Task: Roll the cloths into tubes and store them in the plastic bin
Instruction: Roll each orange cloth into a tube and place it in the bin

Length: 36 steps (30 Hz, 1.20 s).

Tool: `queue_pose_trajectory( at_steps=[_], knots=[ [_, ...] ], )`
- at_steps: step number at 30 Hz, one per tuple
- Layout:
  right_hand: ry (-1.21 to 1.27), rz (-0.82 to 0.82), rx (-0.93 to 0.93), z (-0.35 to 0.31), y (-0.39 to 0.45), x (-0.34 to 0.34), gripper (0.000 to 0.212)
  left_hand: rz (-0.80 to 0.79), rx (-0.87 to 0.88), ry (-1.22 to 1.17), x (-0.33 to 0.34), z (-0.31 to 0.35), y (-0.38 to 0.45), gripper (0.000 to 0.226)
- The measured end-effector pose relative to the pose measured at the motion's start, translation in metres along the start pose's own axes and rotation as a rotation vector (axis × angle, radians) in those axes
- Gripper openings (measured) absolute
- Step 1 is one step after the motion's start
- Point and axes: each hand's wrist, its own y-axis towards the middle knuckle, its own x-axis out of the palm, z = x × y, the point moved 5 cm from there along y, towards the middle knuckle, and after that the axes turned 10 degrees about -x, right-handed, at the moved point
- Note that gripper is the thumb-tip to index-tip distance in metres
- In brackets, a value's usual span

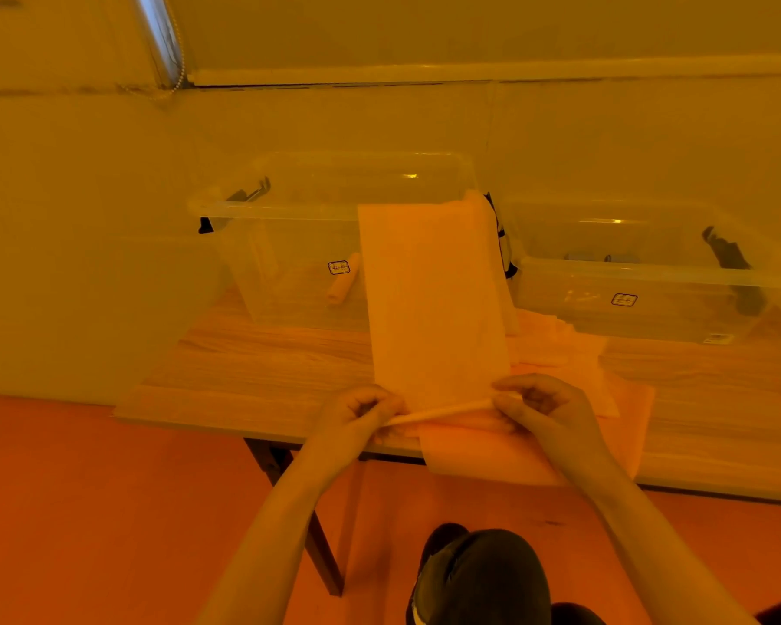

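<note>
A long pale cloth point(434, 300) lies stretched from the table's near edge up against a clear plastic bin point(289, 209), its far end draped over the bin's rim. Its near end is turned into a thin roll point(443, 415). My left hand point(357, 412) pinches the roll's left end and my right hand point(542, 408) pinches its right end. Inside the bin lies one rolled cloth tube point(344, 279).
A second clear bin point(641, 272) stands to the right on the wooden table point(244, 354). More flat cloths point(605, 399) lie under and right of my hands, one hanging over the table's front edge. A wall runs behind the bins.
</note>
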Motion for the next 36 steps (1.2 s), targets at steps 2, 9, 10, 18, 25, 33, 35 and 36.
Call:
queue_pose_trajectory(
  at_steps=[2,9,10,18,25,33,35,36],
  knots=[
    [0.017,-0.016,0.001,0.0008,0.0002,0.0009,0.022,0.013,-0.006,0.043,-0.0008,-0.0025,0.0018,0.028],
    [-0.003,-0.008,0.018,0.0008,0.0001,0.0,0.01,-0.016,-0.016,0.059,-0.0024,-0.0038,0.0004,0.004],
    [-0.001,-0.005,0.024,0.001,0.0002,-0.0003,0.01,-0.025,-0.013,0.06,-0.0023,-0.0049,0.0005,0.005],
    [0.018,-0.021,0.023,-0.0005,-0.0013,0.0038,0.007,-0.038,0.021,0.044,0.0021,0.0015,-0.0007,0.013],
    [0.024,-0.036,0.017,-0.0007,-0.0012,0.0044,0.01,-0.049,0.025,0.035,0.0009,0.0016,-0.0003,0.014],
    [-0.019,-0.043,0.024,-0.0026,-0.0024,0.0038,0.017,-0.049,0.042,0.02,-0.0039,-0.0026,0.0012,0.006],
    [-0.047,-0.05,0.021,-0.003,-0.0032,0.0034,0.019,-0.05,0.029,0.015,-0.0036,-0.0041,0.0012,0.006],
    [-0.055,-0.056,0.016,-0.003,-0.0033,0.0035,0.018,-0.05,0.024,0.016,-0.0032,-0.0039,0.001,0.007]
  ],
)
